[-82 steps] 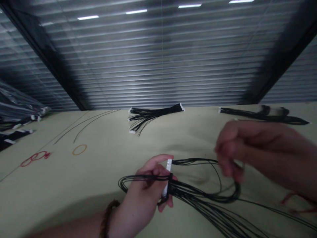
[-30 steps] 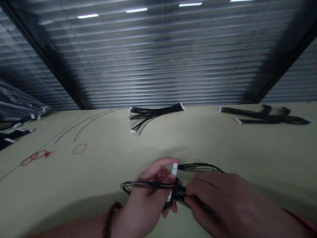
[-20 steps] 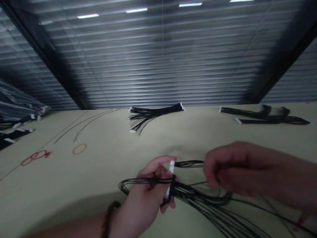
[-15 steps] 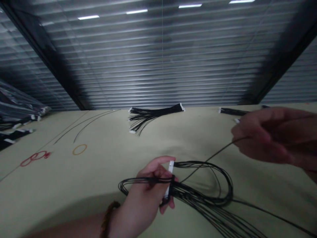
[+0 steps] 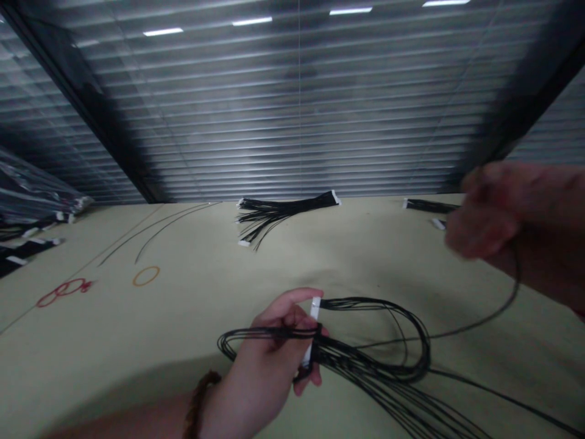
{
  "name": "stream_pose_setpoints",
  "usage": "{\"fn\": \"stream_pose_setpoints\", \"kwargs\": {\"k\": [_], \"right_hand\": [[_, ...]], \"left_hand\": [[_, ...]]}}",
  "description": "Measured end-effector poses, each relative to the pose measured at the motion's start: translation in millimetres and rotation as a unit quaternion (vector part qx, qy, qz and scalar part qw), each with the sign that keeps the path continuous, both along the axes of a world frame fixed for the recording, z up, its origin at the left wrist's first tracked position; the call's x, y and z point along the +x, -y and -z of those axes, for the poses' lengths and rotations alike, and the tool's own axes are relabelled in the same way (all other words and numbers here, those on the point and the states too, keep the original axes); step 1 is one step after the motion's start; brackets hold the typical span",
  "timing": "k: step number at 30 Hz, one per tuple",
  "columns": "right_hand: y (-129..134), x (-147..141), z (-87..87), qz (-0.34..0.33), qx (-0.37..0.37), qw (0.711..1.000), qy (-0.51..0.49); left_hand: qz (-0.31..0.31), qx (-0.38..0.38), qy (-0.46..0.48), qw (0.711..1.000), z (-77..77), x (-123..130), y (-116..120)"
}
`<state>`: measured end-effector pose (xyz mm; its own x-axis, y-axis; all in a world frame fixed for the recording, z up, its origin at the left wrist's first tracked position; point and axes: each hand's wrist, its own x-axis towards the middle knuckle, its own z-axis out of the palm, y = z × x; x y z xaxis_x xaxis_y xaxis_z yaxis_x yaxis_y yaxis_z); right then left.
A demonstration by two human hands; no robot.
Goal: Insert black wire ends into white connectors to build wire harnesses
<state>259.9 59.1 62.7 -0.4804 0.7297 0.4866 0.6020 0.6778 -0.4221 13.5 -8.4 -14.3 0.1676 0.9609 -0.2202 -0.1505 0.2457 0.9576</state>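
Black wire harness [image 5: 365, 364] is at the near centre, over the pale table [image 5: 196, 262], between the two hands. At the left edge, black cables [image 5: 33, 250] lie just beside clear plastic [image 5: 36, 183]; rightward follow red bands [image 5: 64, 285], loose thin wires [image 5: 155, 225] and an orange ring [image 5: 158, 271], all well apart from the harness. The left hand [image 5: 269, 360] grips the white connector [image 5: 315, 308] between thumb and fingers, and a smaller wire loop extends left across that hand. Hold this grip firm, so that tension on one wire does not disturb its neighbours. At far centre lies a second cable [image 5: 297, 207] with fanned ends. From the connector, a thick loop curves right and returns; long wires spread toward near right. At far right, the right hand partly covers another cable [image 5: 427, 205]. The right hand [image 5: 507, 207] is raised and closed, a single wire [image 5: 478, 328] running up into it; blur hides the exact pinch point. The step appears to be separating this wire. Apply light, even tension, and check for crossings where it meets the loop.
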Motion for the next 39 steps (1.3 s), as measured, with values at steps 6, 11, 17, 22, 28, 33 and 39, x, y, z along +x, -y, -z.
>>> {"fn": "stream_pose_setpoints", "kwargs": {"k": [6,11,17,22,28,33,39], "right_hand": [[43.7,-55.2,22.8,-0.019,-0.179,0.983,0.028],[51.1,-61.6,36.3,-0.012,-0.126,0.99,0.066],[52.7,-65.7,41.5,0.009,-0.052,0.995,0.088],[55.3,-69.5,42.8,0.012,-0.043,0.997,0.07],[54.4,-67.5,44.3,-0.007,-0.017,0.999,0.051],[54.8,-68.0,45.2,0.0,-0.006,0.997,0.071],[56.8,-69.6,44.6,-0.004,-0.02,0.998,0.065]], "left_hand": [[0.003,0.015,0.032,0.999,0.4,-1.1,1.4],[0.012,0.016,0.037,0.999,0.4,0.5,2.2],[0.031,0.045,0.016,0.998,0.9,-0.9,6.5],[0.035,0.056,0.004,0.998,2.0,-1.8,7.1],[0.04,0.058,-0.003,0.998,3.1,-1.6,7.0],[0.057,0.076,0.0,0.995,4.7,-3.2,6.5],[0.057,0.084,-0.005,0.995,5.4,-2.6,6.3]]}}
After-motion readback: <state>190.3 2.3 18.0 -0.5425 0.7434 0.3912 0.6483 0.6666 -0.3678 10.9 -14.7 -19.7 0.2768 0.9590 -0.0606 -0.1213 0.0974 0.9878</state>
